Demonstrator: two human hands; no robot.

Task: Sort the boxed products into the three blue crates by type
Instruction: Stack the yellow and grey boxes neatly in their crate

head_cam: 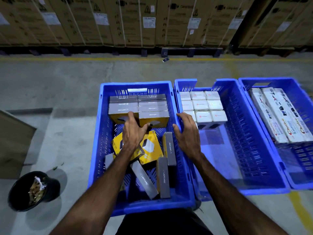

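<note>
Blue slotted crates (pixel 179 92) hold grey-and-yellow boxes (pixel 153 114), white red-marked cubes (pixel 202 105) and long white printed cartons (pixel 284 116).

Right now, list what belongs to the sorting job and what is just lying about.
Job:
left hand
right hand
three blue crates
yellow-and-grey boxes
white cube boxes
long white boxes

Lying about:
black bin of scraps
stacked cartons

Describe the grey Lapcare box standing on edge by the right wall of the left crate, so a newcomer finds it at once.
Start at the leftmost blue crate, the one holding yellow-and-grey boxes. Look at its near half, beside the right wall, just below the right hand. The grey Lapcare box stands on edge with its grey face up, parallel to the wall, unlike the tilted loose boxes beside it.
</note>
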